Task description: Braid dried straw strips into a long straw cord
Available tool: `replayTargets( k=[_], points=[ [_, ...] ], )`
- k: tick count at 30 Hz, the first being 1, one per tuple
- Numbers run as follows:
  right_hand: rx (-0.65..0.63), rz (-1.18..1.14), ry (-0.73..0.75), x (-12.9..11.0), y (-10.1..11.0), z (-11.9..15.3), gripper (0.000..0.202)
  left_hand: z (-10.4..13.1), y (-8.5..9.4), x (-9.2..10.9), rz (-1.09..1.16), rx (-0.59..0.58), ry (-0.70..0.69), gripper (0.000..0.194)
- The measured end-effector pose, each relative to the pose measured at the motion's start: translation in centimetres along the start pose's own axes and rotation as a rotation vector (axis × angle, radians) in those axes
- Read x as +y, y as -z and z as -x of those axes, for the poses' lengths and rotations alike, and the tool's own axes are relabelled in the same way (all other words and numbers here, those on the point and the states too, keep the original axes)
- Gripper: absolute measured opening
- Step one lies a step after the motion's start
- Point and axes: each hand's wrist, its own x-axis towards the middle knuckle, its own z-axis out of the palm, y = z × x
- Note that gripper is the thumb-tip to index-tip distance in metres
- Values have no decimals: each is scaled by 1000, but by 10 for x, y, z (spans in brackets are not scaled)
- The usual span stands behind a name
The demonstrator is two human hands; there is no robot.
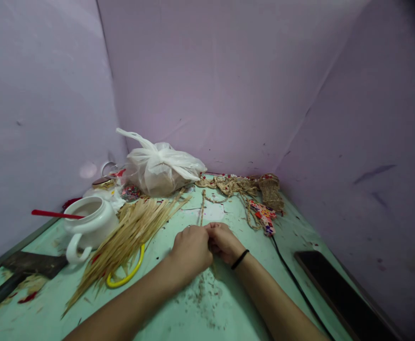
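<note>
Close together above the middle of the green table (179,312), my left hand (192,247) and my right hand (225,240) are both closed, fingers meeting at one spot. A thin twisted straw cord (202,210) runs from between them toward the back of the table. Both hands pinch this cord, though the exact grip is hidden behind the fingers. A black band circles my right wrist. Left of my left hand lies a bundle of dry straw strips (132,229), partly over a yellow loop-shaped handle (136,274).
At left stand a white pot (95,220) with a red stick (56,214) and a dark hammer-like tool (33,265). Behind are a tied plastic bag (161,173) and braided straw pieces (236,184). At right lie a flower-patterned object (263,215), a black cord (296,279) and a dark flat slab (338,293).
</note>
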Motion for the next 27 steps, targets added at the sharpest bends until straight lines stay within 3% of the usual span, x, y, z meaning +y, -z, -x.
replayTargets(
  k=[3, 6, 10, 16, 18, 21, 24, 27],
  points=[
    [-39, 30, 24, 0, 2, -1, 6, -16, 10, -17, 277, -89, 43, 15],
    [-91, 51, 55, -1, 5, -1, 10, -30, 14, -29, 652, -104, 262, 14],
    [-145, 80, 103, 0, 6, -2, 11, -35, 5, -30, 969, -375, 337, 11],
    [-82, 375, 276, -1, 12, -6, 1, -34, 3, -30, 815, -318, 410, 17],
    [16, 563, 316, -1, 15, -6, 6, -34, 3, -29, 804, -276, 388, 20],
    [148, 789, 266, -4, 17, -2, 16, -33, 0, -25, 797, -232, 376, 19],
    [105, 828, 201, -6, 12, 6, 18, -32, -2, -23, 808, -207, 405, 18],
    [104, 831, 227, -8, 1, 14, 18, -31, -2, -26, 863, -241, 389, 19]
  ],
)
